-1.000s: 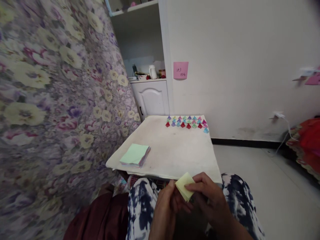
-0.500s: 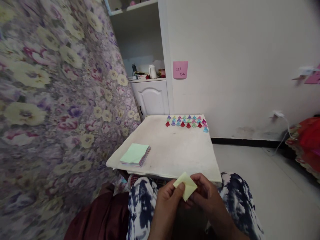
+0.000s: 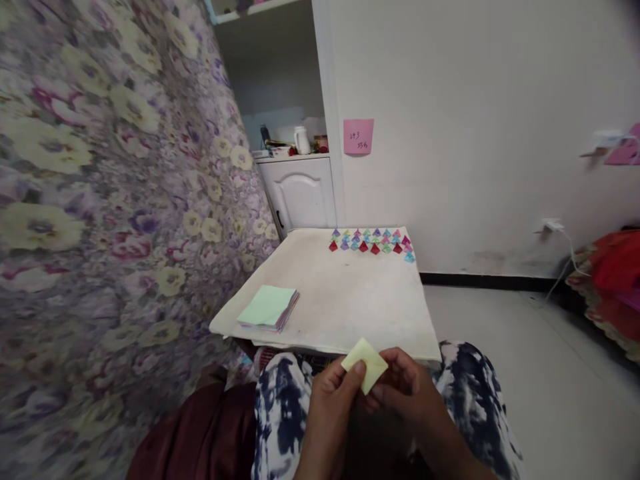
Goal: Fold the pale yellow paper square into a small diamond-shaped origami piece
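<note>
A small square of folded pale-yellow paper [image 3: 367, 363] is held up over my lap, turned so a corner points up. My left hand [image 3: 336, 393] pinches it, the thumb lying flat across its face and the fingers behind. My right hand [image 3: 407, 383] is curled at the paper's right and lower edges, its thumb near the bottom corner; the fingertips behind the paper are partly hidden. Both hands are just off the near edge of the cloth-covered table [image 3: 340, 300].
A stack of square paper sheets [image 3: 269, 307], light green on top, lies at the table's left. Rows of small folded colored paper pieces [image 3: 375, 248] line the far right edge. A flowered curtain [image 3: 125, 233] hangs left; a white cabinet [image 3: 300, 193] stands behind.
The yellow paper and both hands have shifted slightly up and left in view, along with a small camera shift. The grip looks much the same.
</note>
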Motion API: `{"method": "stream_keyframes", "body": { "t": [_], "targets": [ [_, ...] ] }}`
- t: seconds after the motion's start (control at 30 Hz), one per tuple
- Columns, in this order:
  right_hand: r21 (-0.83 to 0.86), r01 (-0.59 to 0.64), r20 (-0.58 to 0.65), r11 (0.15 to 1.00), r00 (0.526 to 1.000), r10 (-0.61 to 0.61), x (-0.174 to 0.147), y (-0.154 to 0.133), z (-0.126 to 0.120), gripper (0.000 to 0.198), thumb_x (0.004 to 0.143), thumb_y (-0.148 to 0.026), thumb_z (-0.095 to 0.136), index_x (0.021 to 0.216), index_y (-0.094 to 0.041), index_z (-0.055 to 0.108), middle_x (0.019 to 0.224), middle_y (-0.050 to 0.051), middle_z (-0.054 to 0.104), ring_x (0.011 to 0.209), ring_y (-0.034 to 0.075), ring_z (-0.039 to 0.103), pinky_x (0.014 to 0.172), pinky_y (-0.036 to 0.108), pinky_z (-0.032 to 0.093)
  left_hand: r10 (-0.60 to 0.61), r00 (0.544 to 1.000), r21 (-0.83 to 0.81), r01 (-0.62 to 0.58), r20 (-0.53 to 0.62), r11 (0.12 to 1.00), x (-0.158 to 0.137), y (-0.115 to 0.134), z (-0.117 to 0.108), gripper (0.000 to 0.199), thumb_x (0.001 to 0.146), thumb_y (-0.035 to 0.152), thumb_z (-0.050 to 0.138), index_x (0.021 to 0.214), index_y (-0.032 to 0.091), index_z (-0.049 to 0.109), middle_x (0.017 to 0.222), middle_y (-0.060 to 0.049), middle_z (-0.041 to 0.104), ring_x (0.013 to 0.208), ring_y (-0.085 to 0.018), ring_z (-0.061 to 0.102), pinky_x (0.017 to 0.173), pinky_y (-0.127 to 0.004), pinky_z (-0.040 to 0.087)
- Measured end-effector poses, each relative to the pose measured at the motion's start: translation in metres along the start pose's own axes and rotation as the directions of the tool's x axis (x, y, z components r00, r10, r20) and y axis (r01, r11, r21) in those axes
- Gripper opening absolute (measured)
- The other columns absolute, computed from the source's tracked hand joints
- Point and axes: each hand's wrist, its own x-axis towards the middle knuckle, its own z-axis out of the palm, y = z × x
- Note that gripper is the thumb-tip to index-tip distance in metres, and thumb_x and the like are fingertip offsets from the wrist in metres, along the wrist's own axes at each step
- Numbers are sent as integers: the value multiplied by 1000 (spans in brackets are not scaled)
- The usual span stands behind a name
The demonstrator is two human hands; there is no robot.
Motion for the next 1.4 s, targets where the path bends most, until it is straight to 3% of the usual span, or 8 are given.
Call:
{"method": "stream_keyframes", "body": {
  "t": [0.23, 0.47, 0.67, 0.8, 1.1, 1.4],
  "targets": [
    [4, 4, -91, 1000, 996, -4, 3, 3, 3, 23, 64, -24, 71, 74, -19, 51, 57, -5, 55, 46, 9, 50, 47, 22, 42, 10, 1000, 33, -10, 15, 999, 3, -7, -1, 42, 70, 45, 65, 89, 8, 69, 61, -4, 66, 45, -11, 54, 45, -21, 42],
    [75, 0, -143, 997, 990, 11, 5, 19, -2, 24, 65, -24, 71, 74, -18, 50, 58, -6, 54, 46, 8, 48, 47, 22, 41, 45, 998, 51, -47, 39, 998, 3, -7, -3, 27, 72, 33, 66, 85, 9, 69, 62, -3, 67, 47, -11, 55, 46, -21, 44],
    [56, -16, -48, 998, 999, 18, -1, 4, -5, 17, 76, -30, 62, 84, -17, 55, 63, -1, 57, 56, 13, 53, 57, 27, 45, 64, 998, 75, -66, 27, 995, 4, -6, -2, 21, 70, 26, 67, 82, 10, 68, 56, -1, 64, 46, -12, 56, 46, -21, 44],
    [-39, 21, -35, 999, 999, -22, -2, -1, -9, 18, 79, -31, 60, 86, -15, 58, 66, 1, 58, 59, 14, 55, 59, 27, 44, 70, 997, 86, -73, 36, 994, 4, -4, 0, 21, 70, 26, 67, 82, 10, 68, 56, -1, 64, 46, -11, 55, 46, -21, 43],
    [-254, 14, -135, 967, 990, -50, 5, 1, -13, 23, 75, -36, 64, 73, -15, 55, 58, -3, 53, 53, 10, 47, 53, 22, 37, 30, 997, 34, -32, 73, 999, 8, -12, -1, 24, 73, 28, 65, 88, 10, 66, 51, 1, 62, 46, -9, 51, 46, -18, 38],
    [-257, 19, -103, 966, 994, -47, 3, -4, -16, 22, 76, -35, 63, 71, -16, 54, 59, -3, 54, 55, 10, 48, 54, 21, 37, 36, 998, 23, -37, 45, 999, 9, -19, 4, 19, 75, 30, 64, 82, 12, 64, 51, 2, 58, 47, -7, 47, 47, -17, 33]
  ]
}}
